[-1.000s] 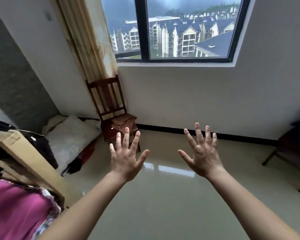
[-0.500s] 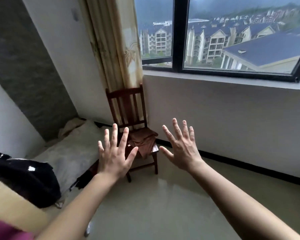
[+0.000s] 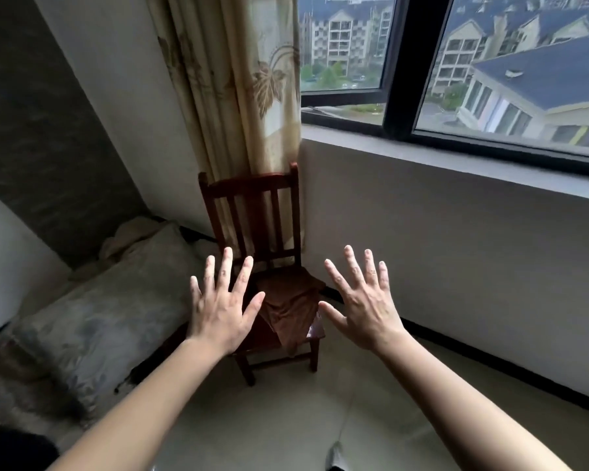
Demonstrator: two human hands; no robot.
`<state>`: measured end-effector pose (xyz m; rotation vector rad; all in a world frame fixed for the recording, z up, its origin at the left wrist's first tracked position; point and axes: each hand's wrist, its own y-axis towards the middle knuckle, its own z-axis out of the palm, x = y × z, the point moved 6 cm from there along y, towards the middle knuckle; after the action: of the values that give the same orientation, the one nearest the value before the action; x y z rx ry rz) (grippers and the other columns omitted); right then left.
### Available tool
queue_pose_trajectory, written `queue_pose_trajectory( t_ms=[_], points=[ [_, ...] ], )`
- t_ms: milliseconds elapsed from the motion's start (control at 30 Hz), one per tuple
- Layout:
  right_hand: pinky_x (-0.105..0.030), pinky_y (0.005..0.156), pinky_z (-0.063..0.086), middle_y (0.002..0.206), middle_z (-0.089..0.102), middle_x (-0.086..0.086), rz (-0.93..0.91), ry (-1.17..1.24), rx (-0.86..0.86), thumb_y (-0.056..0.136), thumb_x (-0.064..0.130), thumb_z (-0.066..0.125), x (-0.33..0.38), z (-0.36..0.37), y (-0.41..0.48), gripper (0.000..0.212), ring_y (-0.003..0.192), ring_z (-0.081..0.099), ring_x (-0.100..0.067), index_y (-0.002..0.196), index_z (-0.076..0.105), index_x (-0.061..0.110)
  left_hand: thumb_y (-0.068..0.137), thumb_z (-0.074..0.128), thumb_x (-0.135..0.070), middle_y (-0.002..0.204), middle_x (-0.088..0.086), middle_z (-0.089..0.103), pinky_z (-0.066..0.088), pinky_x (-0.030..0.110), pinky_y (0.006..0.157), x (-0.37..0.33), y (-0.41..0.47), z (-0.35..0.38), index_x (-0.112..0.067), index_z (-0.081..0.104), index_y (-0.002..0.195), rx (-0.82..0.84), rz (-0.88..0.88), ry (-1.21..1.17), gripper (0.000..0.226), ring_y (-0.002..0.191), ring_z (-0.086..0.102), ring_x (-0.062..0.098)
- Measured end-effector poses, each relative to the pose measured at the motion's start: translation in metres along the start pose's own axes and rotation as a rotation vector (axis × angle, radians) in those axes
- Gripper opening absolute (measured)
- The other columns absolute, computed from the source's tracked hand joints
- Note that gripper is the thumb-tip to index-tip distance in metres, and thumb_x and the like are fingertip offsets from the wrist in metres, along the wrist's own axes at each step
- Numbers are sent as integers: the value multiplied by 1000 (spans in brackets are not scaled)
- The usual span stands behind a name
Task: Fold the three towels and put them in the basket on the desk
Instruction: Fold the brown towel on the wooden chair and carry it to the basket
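In the head view the task looks barely begun, as far as I can judge. The left hand point(image 3: 223, 314) and right hand point(image 3: 364, 307) are both held out in the air with fingers spread wide. They are apart from each other and hold nothing. Between and beyond them a brown towel point(image 3: 291, 305) lies crumpled on the seat of a chair point(image 3: 252, 205), one corner hanging over the front edge. It is unfolded and neither hand touches it. Whether the heap is one towel or several I cannot tell. Neither the basket nor its tabletop shows here, so all the folding and carrying seems left to do. The chair stands in the corner, its back against a patterned curtain point(image 3: 238, 79), with a window point(image 3: 490, 62) to its right above a plain wall. To the left of the chair a large grey pillow point(image 3: 109, 300) and rumpled bedding lie on the floor point(image 3: 286, 419), close beside the chair legs. Nothing stands between the hands and the towel. The seat is low, so reaching it probably calls for bending down, and the pillow crowds the left side.
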<state>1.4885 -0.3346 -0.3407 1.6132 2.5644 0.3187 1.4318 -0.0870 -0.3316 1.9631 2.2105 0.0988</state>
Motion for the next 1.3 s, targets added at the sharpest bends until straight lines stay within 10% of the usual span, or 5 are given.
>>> queue_pose_trajectory(
  t_ms=[567, 833, 1000, 1167, 1300],
  points=[
    [-60, 110, 33, 161, 23, -22, 9, 113, 479, 90, 64, 45, 7, 317, 154, 79, 144, 26, -50, 156, 27, 27, 99, 33, -53, 164, 13, 10, 26, 63, 112, 100, 155, 292, -25, 16, 157, 469, -187, -5, 66, 149, 14, 37],
    [-44, 94, 49, 140, 37, -18, 650, 499, 607, 94, 54, 54, 42, 503, 89, 81, 121, 48, -38, 158, 11, 32, 101, 32, -51, 164, 16, 5, 23, 59, 115, 149, 178, 501, -21, 15, 157, 654, -296, -127, 65, 149, 10, 39],
    [-36, 115, 26, 158, 20, -22, 1216, 823, 490, 97, 49, 54, 73, 557, 43, 98, 142, 32, -31, 156, -15, 14, 98, 39, -53, 162, 19, 13, 18, 61, 114, 150, 191, 568, -15, 25, 153, 574, -388, -128, 69, 149, 12, 37],
    [-31, 86, 42, 114, 63, -5, 1378, 866, 521, 98, 52, 50, 77, 586, 18, 56, 108, 60, -26, 130, 41, 7, 91, 58, -45, 160, 15, 24, 19, 61, 114, 146, 187, 592, -22, 55, 123, 429, -491, -197, 39, 149, 17, 34],
    [-29, 74, 34, 93, 55, 1, 1313, 800, 560, 97, 48, 55, 62, 584, 21, 37, 84, 51, -21, 97, 45, 12, 92, 60, -32, 157, 10, 33, 22, 59, 115, 145, 172, 585, -18, 58, 101, 358, -418, -225, 16, 147, 24, 31]
  ],
)
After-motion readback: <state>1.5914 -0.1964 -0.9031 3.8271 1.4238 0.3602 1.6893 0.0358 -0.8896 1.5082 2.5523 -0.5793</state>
